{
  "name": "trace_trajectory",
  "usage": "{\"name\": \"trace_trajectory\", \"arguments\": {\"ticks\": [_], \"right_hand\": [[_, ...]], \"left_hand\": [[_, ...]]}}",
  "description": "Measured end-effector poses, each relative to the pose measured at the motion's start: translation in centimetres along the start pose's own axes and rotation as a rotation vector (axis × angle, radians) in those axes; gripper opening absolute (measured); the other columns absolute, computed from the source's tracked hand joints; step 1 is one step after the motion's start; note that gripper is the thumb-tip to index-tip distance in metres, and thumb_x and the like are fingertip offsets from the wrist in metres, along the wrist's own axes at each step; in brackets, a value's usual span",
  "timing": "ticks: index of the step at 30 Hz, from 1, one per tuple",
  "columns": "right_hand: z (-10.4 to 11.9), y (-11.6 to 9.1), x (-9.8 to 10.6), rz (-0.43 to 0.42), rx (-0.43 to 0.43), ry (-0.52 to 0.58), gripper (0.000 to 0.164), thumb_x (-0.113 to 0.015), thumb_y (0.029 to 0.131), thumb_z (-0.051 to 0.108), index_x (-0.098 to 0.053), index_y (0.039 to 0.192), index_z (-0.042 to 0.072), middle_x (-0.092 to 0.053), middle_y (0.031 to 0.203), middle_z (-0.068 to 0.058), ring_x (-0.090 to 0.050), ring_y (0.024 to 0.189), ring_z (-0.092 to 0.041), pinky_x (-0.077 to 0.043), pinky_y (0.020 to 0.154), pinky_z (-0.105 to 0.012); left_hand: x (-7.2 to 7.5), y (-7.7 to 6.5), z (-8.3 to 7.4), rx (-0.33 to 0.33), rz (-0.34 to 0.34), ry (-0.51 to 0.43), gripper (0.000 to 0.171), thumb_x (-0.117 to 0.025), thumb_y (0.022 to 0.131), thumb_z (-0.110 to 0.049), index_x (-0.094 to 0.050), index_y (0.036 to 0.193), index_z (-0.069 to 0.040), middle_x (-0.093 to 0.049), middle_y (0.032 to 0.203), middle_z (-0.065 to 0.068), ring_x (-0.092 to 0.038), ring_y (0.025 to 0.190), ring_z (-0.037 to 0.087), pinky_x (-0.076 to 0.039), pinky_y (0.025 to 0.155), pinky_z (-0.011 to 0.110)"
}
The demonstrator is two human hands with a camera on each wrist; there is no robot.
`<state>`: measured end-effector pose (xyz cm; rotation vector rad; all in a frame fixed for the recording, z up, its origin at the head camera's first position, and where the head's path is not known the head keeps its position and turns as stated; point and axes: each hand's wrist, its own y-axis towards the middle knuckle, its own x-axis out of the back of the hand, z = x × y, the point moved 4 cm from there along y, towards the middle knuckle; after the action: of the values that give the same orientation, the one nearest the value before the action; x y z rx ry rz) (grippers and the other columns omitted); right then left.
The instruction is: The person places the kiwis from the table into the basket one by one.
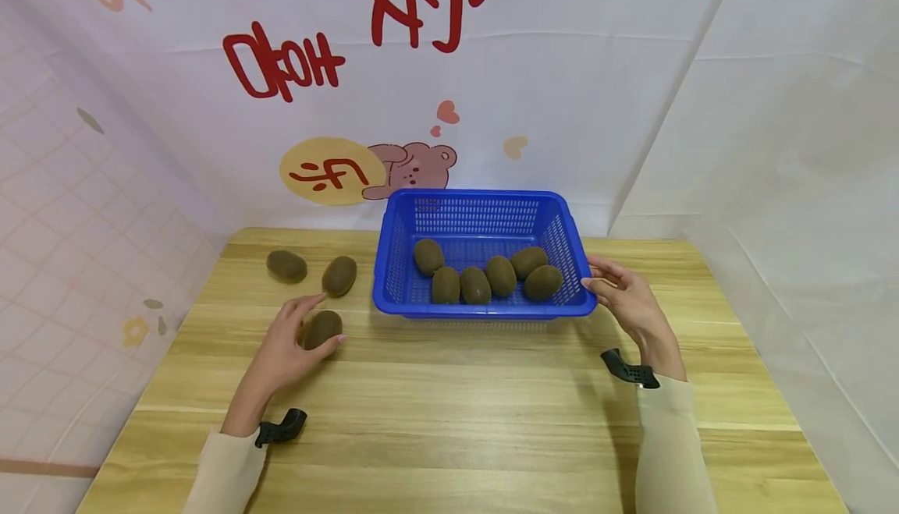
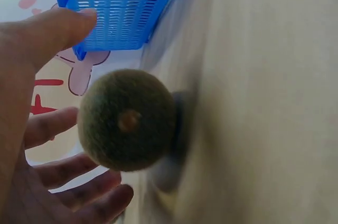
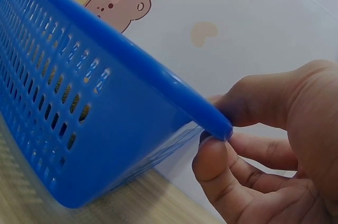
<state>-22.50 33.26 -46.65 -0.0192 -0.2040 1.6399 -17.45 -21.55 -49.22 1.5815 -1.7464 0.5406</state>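
Head view: the left hand [image 1: 277, 354], left of center, curved around 1 loose kiwi [image 1: 323, 330] lying on the wooden table [image 1: 449, 420]. Grip there was wide, thumb and fingers spread on either side; in the left wrist view the thumb stood clear of the fruit, with the fingers below and left of it, contact hard to tell. 2 more kiwis [image 1: 340, 276] lay just above that hand, 1 farther left, 1 near its fingertips. The right hand [image 1: 635, 307], right of center, had a narrow pinch on the right rim of the blue basket [image 1: 485, 311], thumb on 1 side and fingers on the other, as the right wrist view showed. Basket sat upright at the frame's center, 6 kiwis [image 1: 501, 276] inside, mostly toward its lower right. A black wrist mount [image 1: 281, 427] was on each arm; white printed cloth [image 1: 576, 93] with a pink bear [image 1: 424, 167] hung behind.
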Motion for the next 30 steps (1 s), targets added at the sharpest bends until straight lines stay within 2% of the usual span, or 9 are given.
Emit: {"name": "trace_trajectory", "arguments": {"ticks": [7,16,30], "right_hand": [[-0.10,0.00,0.11,0.002,0.004,-0.005,0.065,-0.071,0.099,0.021,-0.042,0.154,0.001,-0.057,0.124,-0.010,-0.067,0.102,-0.006,-0.060,0.087,-0.019],[-0.23,0.04,0.14,0.004,0.013,-0.002,0.065,-0.070,0.099,0.019,-0.042,0.154,0.000,-0.059,0.122,-0.007,-0.068,0.100,-0.005,-0.060,0.086,-0.019],[-0.08,0.00,0.05,0.006,0.009,-0.005,0.067,-0.071,0.099,0.020,-0.041,0.155,0.000,-0.058,0.124,-0.009,-0.068,0.101,-0.005,-0.060,0.088,-0.020]], "left_hand": [[-0.35,-1.06,0.30,-0.064,0.019,0.011,0.069,-0.084,0.086,-0.021,-0.054,0.146,-0.008,-0.053,0.142,0.020,-0.056,0.126,0.042,-0.050,0.099,0.062],[-0.47,-0.87,0.38,-0.128,-0.015,0.009,0.067,-0.088,0.080,-0.008,-0.059,0.141,-0.006,-0.064,0.128,0.015,-0.065,0.115,0.034,-0.059,0.092,0.054],[-0.25,-0.45,0.17,-0.126,-0.050,-0.016,0.066,-0.088,0.080,-0.009,-0.060,0.140,-0.004,-0.064,0.129,0.015,-0.065,0.116,0.035,-0.060,0.090,0.054]]}}
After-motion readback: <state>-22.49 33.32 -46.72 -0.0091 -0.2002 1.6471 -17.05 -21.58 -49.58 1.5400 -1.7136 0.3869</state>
